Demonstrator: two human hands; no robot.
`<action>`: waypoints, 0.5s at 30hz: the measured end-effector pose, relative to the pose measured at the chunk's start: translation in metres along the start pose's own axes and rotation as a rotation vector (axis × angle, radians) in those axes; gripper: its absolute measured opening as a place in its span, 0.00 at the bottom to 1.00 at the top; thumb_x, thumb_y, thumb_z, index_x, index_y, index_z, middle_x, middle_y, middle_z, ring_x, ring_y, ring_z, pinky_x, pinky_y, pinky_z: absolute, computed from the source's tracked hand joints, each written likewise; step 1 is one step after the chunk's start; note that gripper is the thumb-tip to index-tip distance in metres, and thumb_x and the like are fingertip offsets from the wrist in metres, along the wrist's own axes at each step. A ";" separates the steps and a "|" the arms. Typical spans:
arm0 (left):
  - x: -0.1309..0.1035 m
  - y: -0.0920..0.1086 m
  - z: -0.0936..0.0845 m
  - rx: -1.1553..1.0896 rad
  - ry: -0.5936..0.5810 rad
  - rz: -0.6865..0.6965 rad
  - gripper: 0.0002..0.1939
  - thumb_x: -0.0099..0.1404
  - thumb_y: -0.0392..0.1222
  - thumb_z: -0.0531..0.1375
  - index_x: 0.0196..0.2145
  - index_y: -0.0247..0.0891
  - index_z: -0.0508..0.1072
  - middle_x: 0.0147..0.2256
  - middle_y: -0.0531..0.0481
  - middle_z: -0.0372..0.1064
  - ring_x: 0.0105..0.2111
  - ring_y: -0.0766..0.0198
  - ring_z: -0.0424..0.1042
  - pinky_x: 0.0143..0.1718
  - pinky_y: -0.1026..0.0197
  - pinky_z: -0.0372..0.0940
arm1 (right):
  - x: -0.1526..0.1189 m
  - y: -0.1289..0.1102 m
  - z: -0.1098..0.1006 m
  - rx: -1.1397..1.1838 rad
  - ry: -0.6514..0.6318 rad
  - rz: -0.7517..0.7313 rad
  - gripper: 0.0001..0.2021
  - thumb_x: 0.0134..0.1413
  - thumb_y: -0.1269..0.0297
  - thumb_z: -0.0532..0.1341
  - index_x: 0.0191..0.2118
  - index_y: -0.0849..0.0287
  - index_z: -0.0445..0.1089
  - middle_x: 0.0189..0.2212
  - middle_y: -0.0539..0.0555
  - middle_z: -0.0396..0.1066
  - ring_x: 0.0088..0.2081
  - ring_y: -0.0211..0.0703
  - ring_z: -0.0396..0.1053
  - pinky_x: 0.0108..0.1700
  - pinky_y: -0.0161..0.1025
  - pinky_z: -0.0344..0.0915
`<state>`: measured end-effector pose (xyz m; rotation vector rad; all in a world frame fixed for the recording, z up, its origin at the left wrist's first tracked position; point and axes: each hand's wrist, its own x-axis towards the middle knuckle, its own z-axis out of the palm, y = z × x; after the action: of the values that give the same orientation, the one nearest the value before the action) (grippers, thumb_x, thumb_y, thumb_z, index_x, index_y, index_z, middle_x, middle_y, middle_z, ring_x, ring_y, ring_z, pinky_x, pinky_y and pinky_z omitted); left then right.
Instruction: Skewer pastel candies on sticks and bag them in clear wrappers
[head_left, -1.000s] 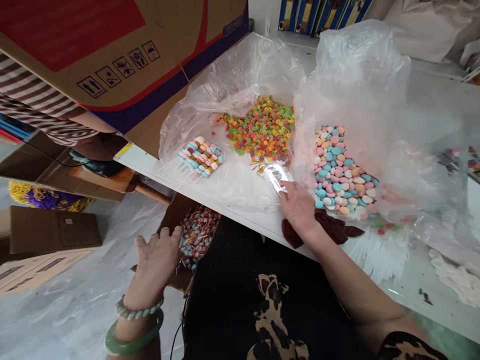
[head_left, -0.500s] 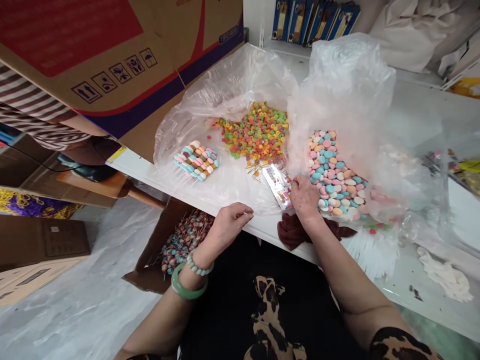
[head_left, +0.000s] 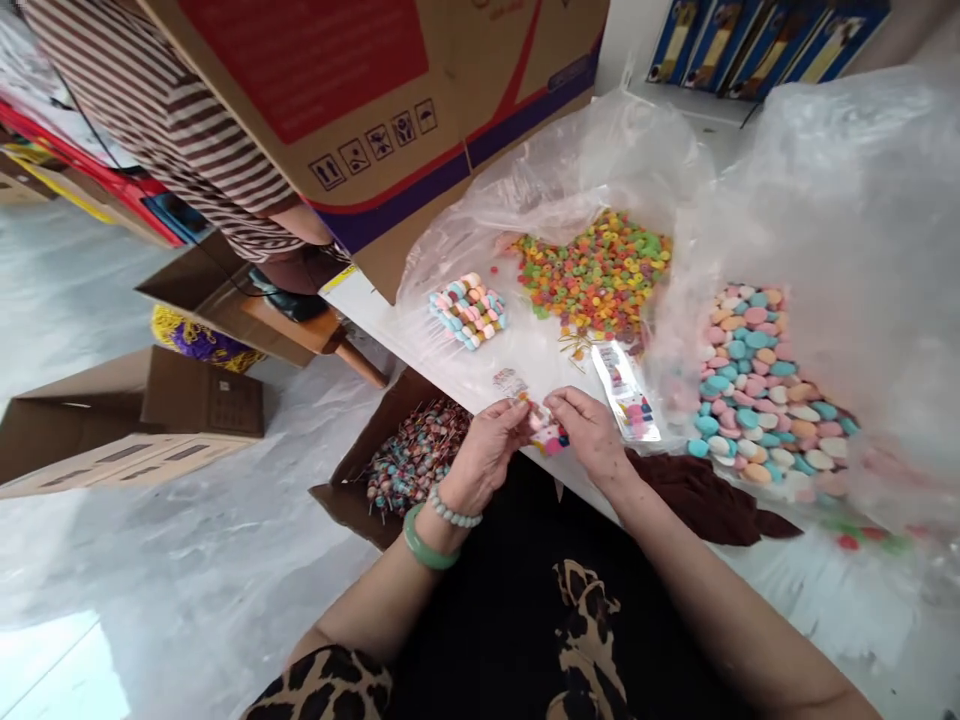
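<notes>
My left hand (head_left: 491, 445) and my right hand (head_left: 589, 435) pinch a small printed clear packet (head_left: 551, 438) between them, over the table's front edge. Its bottom shows pink, blue and white print. Just right of my right hand lies a stack of similar flat packets (head_left: 636, 415). Gold twist ties (head_left: 576, 346) are scattered behind the packets. Farther back is a heap of colourful ring-shaped gummies (head_left: 600, 275) on clear plastic sheeting. Pastel oval candies (head_left: 765, 385) lie in a plastic bag at right. To the left rests a pile of skewered pastel candies (head_left: 469, 312).
A large cardboard box (head_left: 405, 90) stands at back left, beside a person in a striped top (head_left: 217, 130). Below the table edge, an open carton (head_left: 349, 490) holds many small wrapped sticks. A brown cloth (head_left: 694, 495) lies by my right forearm.
My right hand has left the packet stack and come over to my left hand, bringing one packet. Both hands now grip it. The view has swung left.
</notes>
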<state>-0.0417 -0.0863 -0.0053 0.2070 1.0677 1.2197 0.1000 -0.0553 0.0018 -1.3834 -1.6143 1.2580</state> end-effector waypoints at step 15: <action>-0.010 0.049 -0.098 -0.190 0.178 0.084 0.06 0.54 0.26 0.61 0.31 0.30 0.73 0.25 0.47 0.75 0.24 0.64 0.75 0.28 0.64 0.72 | 0.096 -0.047 0.113 -1.091 -0.460 -0.174 0.19 0.56 0.75 0.51 0.53 0.59 0.63 0.40 0.62 0.76 0.42 0.53 0.75 0.39 0.42 0.63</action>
<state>-0.1468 -0.1141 -0.0198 -0.0041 1.0965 1.4272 -0.0411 0.0110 0.0000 -1.5089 -2.9142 0.5613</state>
